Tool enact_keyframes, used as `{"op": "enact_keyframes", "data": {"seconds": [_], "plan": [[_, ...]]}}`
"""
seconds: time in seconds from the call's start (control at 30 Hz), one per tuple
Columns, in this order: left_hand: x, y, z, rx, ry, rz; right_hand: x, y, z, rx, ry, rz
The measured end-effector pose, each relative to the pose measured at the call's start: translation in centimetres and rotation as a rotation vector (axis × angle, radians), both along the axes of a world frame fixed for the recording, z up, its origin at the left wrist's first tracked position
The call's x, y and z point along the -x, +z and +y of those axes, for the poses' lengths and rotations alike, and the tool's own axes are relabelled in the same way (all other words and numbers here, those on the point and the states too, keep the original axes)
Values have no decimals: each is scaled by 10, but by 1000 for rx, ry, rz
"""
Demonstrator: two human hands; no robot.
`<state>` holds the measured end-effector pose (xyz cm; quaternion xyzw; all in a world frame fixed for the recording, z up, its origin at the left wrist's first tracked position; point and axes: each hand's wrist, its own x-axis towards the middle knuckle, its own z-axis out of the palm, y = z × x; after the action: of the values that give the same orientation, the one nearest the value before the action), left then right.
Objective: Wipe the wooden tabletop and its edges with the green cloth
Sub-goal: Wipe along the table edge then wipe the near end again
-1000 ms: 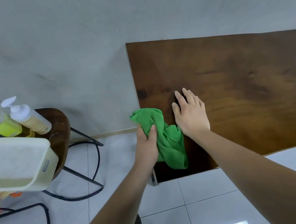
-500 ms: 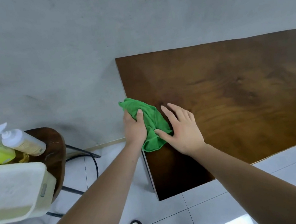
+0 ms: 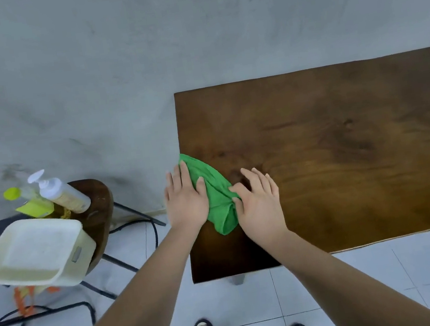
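A second ago my left hand (image 3: 186,200) had the green cloth (image 3: 214,191) pinched at the near part of the worktop's (image 3: 345,143) left edge, with much of it hanging toward the front corner; since then I have worked it farther up that edge, and the cloth now lies bunched on the wood just inside the left rim, about midway along it; I judge the edge pass is under way but not finished, since the far stretch of the rim and most of the broad top to the right have no cloth near them; my left hand is now spread nearly flat, fingers straight, palm and thumb pressing the cloth's left side while the outer fingers overhang the rim, so it pins rather than grips; my right hand (image 3: 259,206) is likewise open and flat, its thumb side resting on the cloth's right fold and its fingers on bare wood; neither hand is closed around anything.
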<state>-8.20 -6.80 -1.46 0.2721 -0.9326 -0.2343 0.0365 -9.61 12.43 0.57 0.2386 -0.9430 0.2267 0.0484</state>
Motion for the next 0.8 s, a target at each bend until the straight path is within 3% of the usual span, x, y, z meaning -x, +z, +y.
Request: {"op": "enact_keyframes", "data": {"seconds": [0.3, 0.43, 0.6, 0.7, 0.8], "plan": [[-36, 3, 93, 281, 54, -116, 27, -1, 95, 83, 115, 7], [-39, 5, 153, 233, 127, -122, 51, 5, 135, 68, 108, -26], [-30, 18, 203, 39, 100, -154, 89, 24, 170, -37, 69, -119], [-24, 32, 194, -94, 68, -177, 96, 33, 166, -121, 73, -179], [-24, 45, 156, -58, 38, -99, 80, 38, 139, -61, 98, -173]]}}
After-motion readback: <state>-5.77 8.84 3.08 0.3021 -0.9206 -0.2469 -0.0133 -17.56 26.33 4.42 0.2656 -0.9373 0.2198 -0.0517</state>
